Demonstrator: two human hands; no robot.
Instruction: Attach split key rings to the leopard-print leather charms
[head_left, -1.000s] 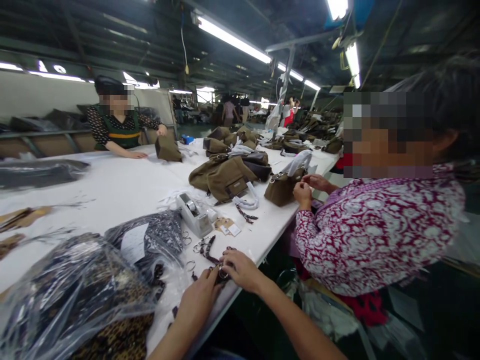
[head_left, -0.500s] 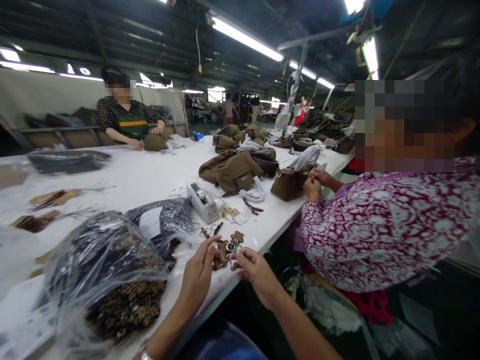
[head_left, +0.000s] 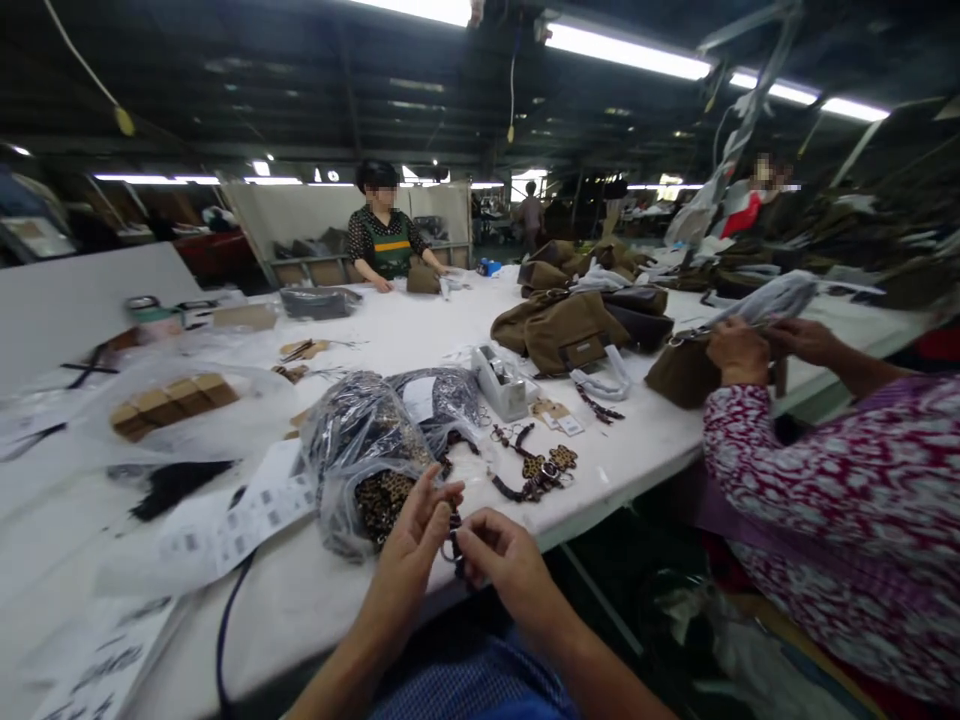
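Low over the table's near edge, my left hand and my right hand meet at a key ring with a dark strap piece on it. My right thumb and fingers pinch it. The left thumb and fingers close on its upper part, partly hiding it. Just beyond lie leopard-print flower charms with metal rings and dark braided straps. To the left of my left hand stands a clear plastic bag filled with more leopard-print charms.
A tape dispenser, paper tags and brown handbags are farther back on the white table. At right, a co-worker's hands work on a handbag. Another person stands across. Printed label sheets lie left.
My view has swung left. My hands have drawn down toward the table edge with the key ring, and a dark strap now shows on it. More charms and straps show on the table.
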